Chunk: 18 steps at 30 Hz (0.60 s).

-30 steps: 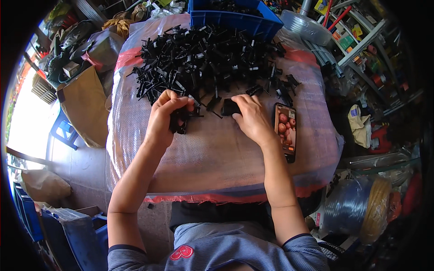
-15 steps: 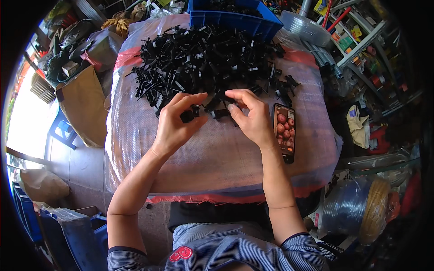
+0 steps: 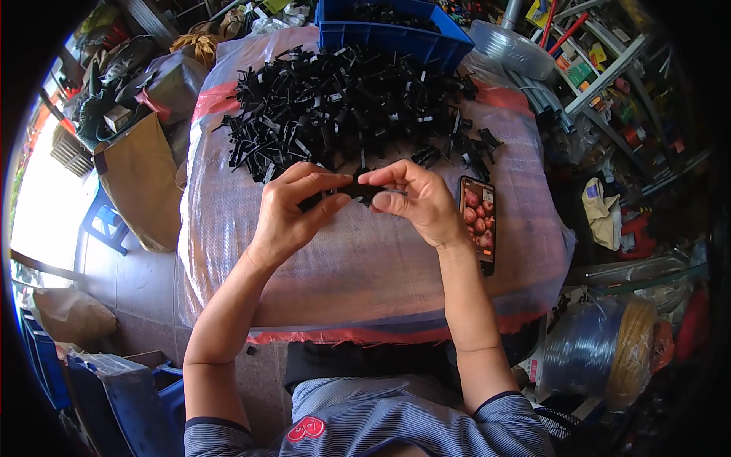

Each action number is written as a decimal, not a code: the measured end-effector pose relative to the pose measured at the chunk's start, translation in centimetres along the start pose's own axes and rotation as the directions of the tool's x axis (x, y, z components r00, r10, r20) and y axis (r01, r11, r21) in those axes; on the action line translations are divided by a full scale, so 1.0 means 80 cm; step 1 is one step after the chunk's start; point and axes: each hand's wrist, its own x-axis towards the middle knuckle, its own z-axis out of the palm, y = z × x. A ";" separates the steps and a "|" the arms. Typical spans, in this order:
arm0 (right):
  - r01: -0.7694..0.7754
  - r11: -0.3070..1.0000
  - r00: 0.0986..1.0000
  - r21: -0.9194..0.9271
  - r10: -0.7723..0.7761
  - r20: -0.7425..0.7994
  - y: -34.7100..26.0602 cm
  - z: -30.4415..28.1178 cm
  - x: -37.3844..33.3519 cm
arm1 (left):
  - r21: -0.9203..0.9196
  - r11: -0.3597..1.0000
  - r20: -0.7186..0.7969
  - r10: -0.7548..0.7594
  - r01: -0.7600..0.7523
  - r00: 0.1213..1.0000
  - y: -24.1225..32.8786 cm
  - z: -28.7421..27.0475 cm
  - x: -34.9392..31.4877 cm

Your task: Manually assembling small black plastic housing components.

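Observation:
My left hand (image 3: 293, 204) is closed, its thumb and index finger pinching a small black plastic part (image 3: 359, 190). From the other side my right hand (image 3: 426, 204) grips the same part between thumb and fingers. The fingers hide much of it, so its full shape does not show. Just beyond my fingertips lies a wide heap of similar black plastic parts (image 3: 327, 114), tangled together, some with thin prongs.
A woven plastic sheet (image 3: 350, 282) with red bands covers the work surface. Beside my right wrist lies a phone (image 3: 478, 221) with a lit screen. Behind the heap stands a blue bin (image 3: 396, 42) with more black parts. Coils of clear tubing (image 3: 582, 343) sit at the right.
Both hands have come slightly nearer to me, and their fingertips have drawn together. The black part between them is now held off the near edge of the heap.

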 end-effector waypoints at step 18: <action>0.100 0.967 0.911 -0.235 -0.184 -0.370 0.005 0.019 0.000 | 0.076 0.997 0.016 0.019 -0.020 1.000 0.018 0.021 -0.011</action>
